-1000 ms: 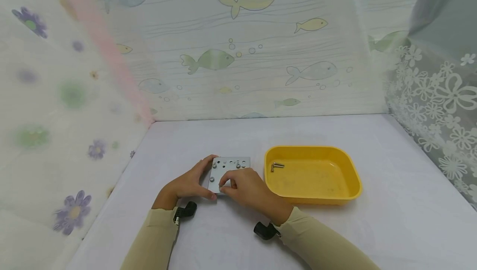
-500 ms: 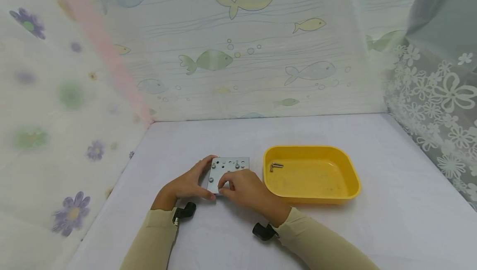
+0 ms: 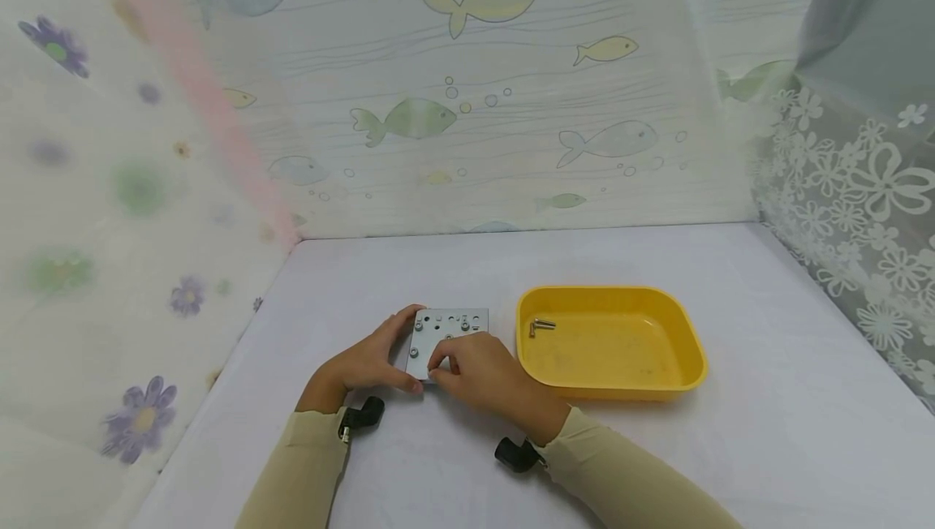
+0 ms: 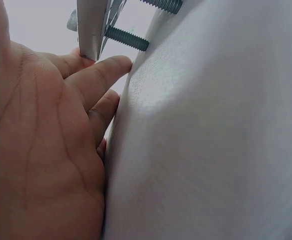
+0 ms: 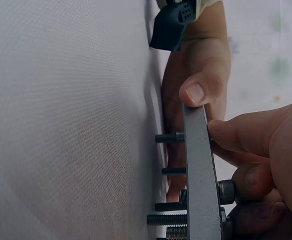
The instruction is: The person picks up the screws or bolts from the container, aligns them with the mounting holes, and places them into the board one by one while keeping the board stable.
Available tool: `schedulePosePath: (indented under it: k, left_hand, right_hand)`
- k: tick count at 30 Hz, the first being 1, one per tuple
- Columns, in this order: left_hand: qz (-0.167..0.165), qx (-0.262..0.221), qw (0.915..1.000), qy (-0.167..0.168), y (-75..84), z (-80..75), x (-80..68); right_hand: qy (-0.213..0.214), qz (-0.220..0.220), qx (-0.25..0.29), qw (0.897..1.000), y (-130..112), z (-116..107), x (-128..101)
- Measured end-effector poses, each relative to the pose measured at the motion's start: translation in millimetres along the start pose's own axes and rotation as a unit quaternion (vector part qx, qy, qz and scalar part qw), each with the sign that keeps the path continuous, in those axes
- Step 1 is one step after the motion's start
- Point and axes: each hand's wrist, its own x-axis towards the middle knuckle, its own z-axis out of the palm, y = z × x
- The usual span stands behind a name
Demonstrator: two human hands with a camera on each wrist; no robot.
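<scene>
Metal plate [image 3: 447,338] stood on its bolt shanks just clear of the white table [image 3: 467,464]. Our left hand [image 3: 365,363] gripped its left edge, thumb on the near corner and fingers curled under it. Our right hand [image 3: 482,371] pinched a bolt [image 3: 433,368] near the plate's near edge, thumb and forefinger closed on the head. We judged the step to be turning that bolt in its hole by hand. The next move called for re-gripping the head while the left hand kept the plate level. Right of the grip, the yellow tray [image 3: 687,375] held two loose bolts [image 3: 542,324]. Compared with one second earlier, the right fingertips had shifted slightly; plate and left hand held position.
</scene>
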Motion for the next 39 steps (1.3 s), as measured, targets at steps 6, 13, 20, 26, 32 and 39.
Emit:
schedulePosePath:
  k: [6,13,20,26,32,39]
  left_hand:
    - [-0.006,0.002,1.0,-0.002,3.7,-0.6,-1.0]
    - [-0.014,0.004,0.9999,0.0,2.4,0.0,-2.3]
    - [-0.018,-0.003,0.9998,0.002,1.5,0.3,-1.6]
    - [-0.016,-0.006,0.9998,0.003,1.1,-0.7,-1.3]
    - [-0.021,0.001,0.9998,0.004,1.2,-0.3,-2.8]
    - [-0.024,0.002,0.9997,0.005,1.3,0.8,-2.6]
  right_hand:
    - [0.005,-0.003,-0.007,1.0,-1,0,0]
    - [0.005,-0.004,-0.027,1.0,-2,2,0]
    - [0.009,-0.006,-0.036,0.999,-2,3,0]
    - [0.009,-0.003,-0.044,0.999,-2,3,1]
    - [0.004,0.0,-0.045,0.999,-4,1,1]
    - [0.011,0.003,-0.019,1.0,-6,-8,0]
